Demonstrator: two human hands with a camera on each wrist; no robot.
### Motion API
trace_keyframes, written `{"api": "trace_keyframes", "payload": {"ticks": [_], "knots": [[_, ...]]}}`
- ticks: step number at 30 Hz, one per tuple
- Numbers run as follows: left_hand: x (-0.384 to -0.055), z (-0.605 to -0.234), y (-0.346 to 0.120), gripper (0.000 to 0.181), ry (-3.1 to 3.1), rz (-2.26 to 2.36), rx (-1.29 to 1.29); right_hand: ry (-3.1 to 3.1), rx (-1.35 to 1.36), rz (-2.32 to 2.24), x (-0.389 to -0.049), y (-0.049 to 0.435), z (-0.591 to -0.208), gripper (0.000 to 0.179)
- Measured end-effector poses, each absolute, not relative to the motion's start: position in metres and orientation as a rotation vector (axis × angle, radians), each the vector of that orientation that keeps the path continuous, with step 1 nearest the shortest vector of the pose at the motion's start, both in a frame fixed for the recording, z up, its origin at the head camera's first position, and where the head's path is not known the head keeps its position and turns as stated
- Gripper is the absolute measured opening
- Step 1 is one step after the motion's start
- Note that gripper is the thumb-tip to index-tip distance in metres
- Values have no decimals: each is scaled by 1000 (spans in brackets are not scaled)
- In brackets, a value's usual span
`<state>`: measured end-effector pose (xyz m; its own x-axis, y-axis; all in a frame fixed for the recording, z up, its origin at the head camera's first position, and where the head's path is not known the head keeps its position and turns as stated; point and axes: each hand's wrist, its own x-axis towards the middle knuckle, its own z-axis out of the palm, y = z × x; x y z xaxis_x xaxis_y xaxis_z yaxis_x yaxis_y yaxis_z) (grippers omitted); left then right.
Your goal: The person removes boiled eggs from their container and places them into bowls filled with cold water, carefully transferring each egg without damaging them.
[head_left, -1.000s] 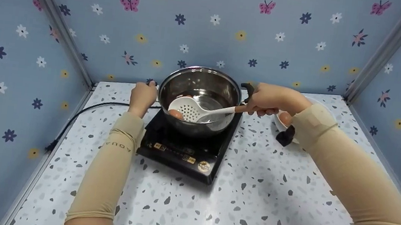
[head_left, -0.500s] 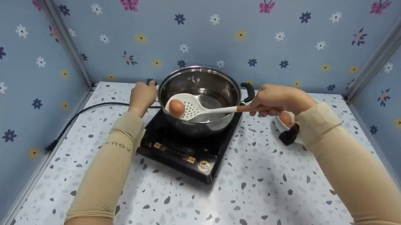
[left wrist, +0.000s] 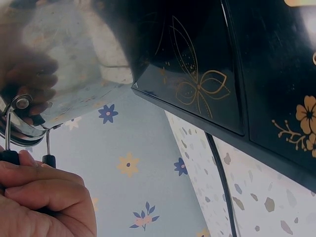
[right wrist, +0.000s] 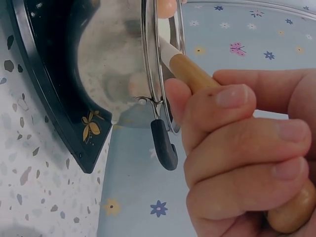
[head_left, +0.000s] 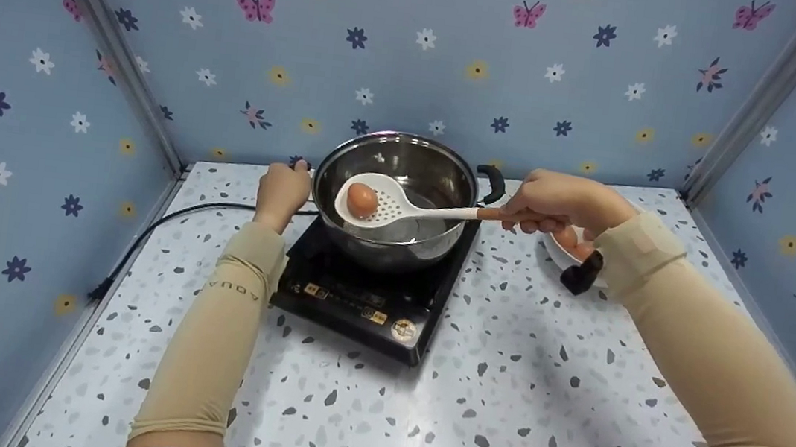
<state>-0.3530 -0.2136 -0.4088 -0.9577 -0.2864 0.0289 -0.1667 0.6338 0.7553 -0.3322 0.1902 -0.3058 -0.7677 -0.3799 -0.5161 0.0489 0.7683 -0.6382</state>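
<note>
My right hand [head_left: 547, 199] grips the wooden handle of a white slotted spoon [head_left: 400, 209]. One brown egg [head_left: 362, 201] lies in the spoon's perforated bowl, which is held over the opening of a steel pot [head_left: 394, 253]. In the right wrist view, curled fingers wrap the wooden handle [right wrist: 190, 71] beside the pot's black side handle [right wrist: 164, 145]. My left hand [head_left: 283, 192] holds the pot's other handle; the left wrist view has the fingers [left wrist: 49, 192] curled round its black grip [left wrist: 10, 157]. The pot stands on a black induction cooker [head_left: 358, 309].
To the right, a white bowl [head_left: 552, 252] with brown eggs [head_left: 575, 244] is partly hidden by my right wrist. A black cable [head_left: 166, 216] runs left from the cooker. Flower-patterned panels [head_left: 417, 53] enclose the speckled table [head_left: 498, 400] at the back and sides.
The slotted spoon has risen from inside the pot with the egg, which has settled in its bowl. My right hand has shifted slightly right; the left hand stays on the pot handle.
</note>
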Motion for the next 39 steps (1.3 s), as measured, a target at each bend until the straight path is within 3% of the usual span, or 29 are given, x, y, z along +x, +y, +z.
{"api": "trace_keyframes", "payload": {"ticks": [39], "knots": [[-356,-411,-217,55,-2699,-1197,337,2352,-137,-967,-326,226,-301,35]]}}
